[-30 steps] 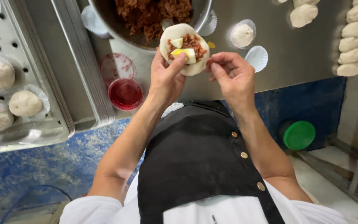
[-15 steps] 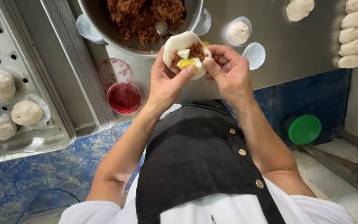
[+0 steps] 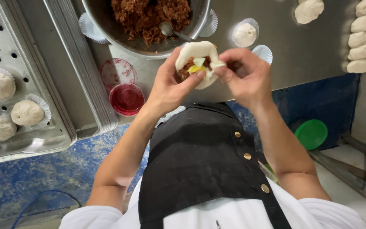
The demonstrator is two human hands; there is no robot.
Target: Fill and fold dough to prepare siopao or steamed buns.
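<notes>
My left hand (image 3: pixel 169 87) cups a round of white dough (image 3: pixel 196 49) filled with brown minced meat and a yellow and pale piece of egg. Its thumb presses on the filling. My right hand (image 3: pixel 243 75) pinches the right edge of the same dough between thumb and fingers, folding it up. Both hands hover over the front edge of the steel table (image 3: pixel 310 51), just in front of a big metal bowl (image 3: pixel 106 25) of brown filling with a spoon (image 3: pixel 169 30) in it.
A perforated steel tray (image 3: pixel 5 38) on the left holds several finished buns in paper cups. A small red sauce cup (image 3: pixel 126 98) and its lid stand by the tray. Dough balls in paper cups (image 3: pixel 245 34) and a row of dough pieces (image 3: pixel 365 36) lie to the right. A green lid (image 3: pixel 311 133) lies on the floor.
The dough edge has been folded further up over the filling; the hands have drawn closer together and nearer the bowl. The filling shows less than before.
</notes>
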